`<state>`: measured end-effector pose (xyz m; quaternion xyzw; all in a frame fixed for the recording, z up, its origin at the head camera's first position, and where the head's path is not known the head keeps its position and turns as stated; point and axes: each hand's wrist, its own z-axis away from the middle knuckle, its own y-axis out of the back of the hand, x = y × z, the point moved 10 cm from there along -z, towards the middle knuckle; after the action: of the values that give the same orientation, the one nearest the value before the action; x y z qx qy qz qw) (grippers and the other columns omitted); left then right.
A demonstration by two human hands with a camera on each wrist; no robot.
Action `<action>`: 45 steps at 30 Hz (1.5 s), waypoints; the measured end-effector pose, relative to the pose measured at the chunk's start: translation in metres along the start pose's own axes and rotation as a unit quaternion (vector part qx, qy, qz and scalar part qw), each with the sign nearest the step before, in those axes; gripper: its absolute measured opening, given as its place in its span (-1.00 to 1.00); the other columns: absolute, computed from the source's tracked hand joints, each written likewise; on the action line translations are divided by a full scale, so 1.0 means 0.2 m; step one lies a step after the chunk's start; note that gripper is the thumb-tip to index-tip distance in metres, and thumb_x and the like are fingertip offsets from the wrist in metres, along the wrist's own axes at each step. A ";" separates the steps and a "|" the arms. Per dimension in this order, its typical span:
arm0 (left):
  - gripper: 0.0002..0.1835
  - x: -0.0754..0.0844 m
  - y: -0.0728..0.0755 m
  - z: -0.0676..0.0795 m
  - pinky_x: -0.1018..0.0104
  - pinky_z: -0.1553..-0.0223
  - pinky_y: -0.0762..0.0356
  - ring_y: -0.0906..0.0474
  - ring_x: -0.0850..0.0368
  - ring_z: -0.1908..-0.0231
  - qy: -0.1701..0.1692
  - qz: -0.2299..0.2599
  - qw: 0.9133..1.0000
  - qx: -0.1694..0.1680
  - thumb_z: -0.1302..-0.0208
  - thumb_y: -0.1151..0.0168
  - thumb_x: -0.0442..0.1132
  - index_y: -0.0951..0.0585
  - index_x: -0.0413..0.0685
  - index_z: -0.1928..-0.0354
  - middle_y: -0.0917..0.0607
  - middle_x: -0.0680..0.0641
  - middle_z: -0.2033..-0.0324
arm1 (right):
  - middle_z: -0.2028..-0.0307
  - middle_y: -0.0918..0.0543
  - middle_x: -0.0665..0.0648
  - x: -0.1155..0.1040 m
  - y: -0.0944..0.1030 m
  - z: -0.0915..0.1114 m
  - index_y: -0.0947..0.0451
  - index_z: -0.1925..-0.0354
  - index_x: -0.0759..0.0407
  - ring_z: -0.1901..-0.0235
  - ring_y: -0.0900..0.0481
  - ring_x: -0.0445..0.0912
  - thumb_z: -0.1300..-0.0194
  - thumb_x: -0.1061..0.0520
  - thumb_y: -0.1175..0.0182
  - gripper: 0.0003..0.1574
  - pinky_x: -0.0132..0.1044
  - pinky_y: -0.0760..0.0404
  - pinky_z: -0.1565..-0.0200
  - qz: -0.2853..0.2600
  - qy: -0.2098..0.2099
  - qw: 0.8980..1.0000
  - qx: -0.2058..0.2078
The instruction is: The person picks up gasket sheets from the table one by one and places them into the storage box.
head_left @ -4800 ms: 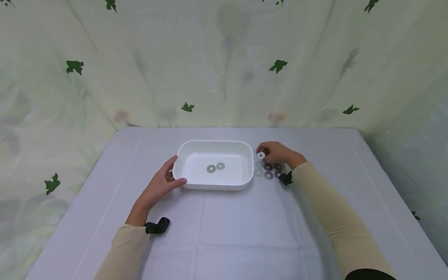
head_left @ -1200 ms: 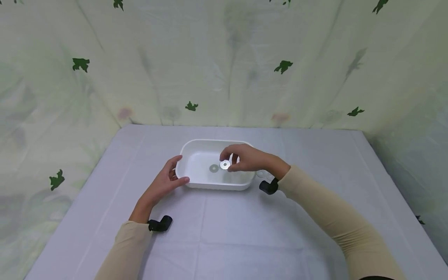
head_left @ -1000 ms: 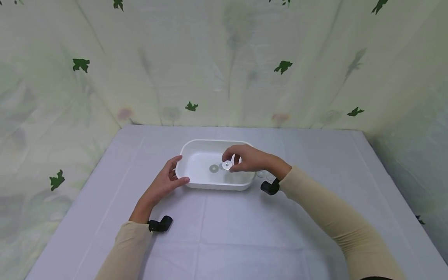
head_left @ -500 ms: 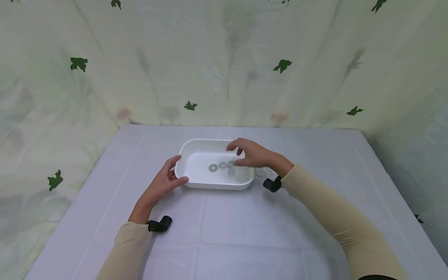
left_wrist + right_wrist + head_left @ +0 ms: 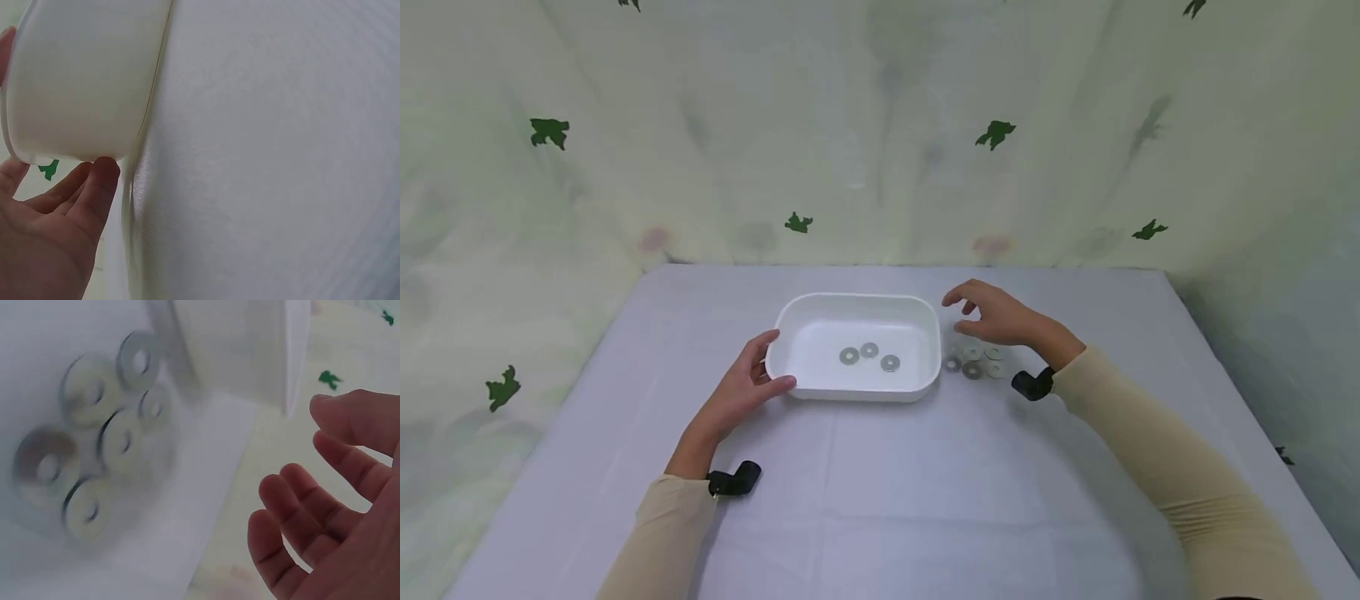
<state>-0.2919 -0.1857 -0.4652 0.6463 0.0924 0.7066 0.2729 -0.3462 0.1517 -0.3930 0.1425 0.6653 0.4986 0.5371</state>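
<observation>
A white tray (image 5: 854, 393) stands on the table, and three flat metal washers (image 5: 890, 363) lie on its floor. My left hand (image 5: 739, 390) grips the tray's left end, thumb on the front corner of the rim and fingers round the side. In the left wrist view, the fingers (image 5: 94, 194) press against the tray's outer wall (image 5: 81, 81). My right hand (image 5: 1000, 315) holds nothing and hovers just right of the tray, fingers loosely bent and apart. Below it, several washers (image 5: 972, 369) lie in a cluster on the cloth; the right wrist view shows these washers (image 5: 94, 390) blurred.
White cloth (image 5: 880, 475) covers the table. A pale curtain (image 5: 850, 125) with green leaf shapes hangs behind the back edge and along the sides. Black wrist cameras (image 5: 735, 479) sit on both forearms.
My right hand has let go of a washer in the tray, making three there. It has then moved right, out over the cluster. The left hand has stayed on the tray.
</observation>
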 end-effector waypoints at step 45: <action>-0.01 0.02 0.00 0.02 0.75 0.03 -0.36 -0.25 -0.20 -0.45 -0.015 0.044 0.999 -0.009 -0.27 -0.37 -0.13 0.05 0.09 -0.57 -0.08 -0.23 -0.55 | 0.28 -0.56 0.07 0.42 -0.14 0.11 -0.50 0.13 0.09 0.27 -0.45 -0.08 -0.17 0.27 -0.21 -0.74 -0.19 -0.44 0.15 0.103 -0.041 0.992 -0.057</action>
<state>-0.2882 -0.1836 -0.4612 0.6576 0.0534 0.7090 0.2492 -0.3494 0.2101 -0.4621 0.1999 0.5951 0.5820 0.5169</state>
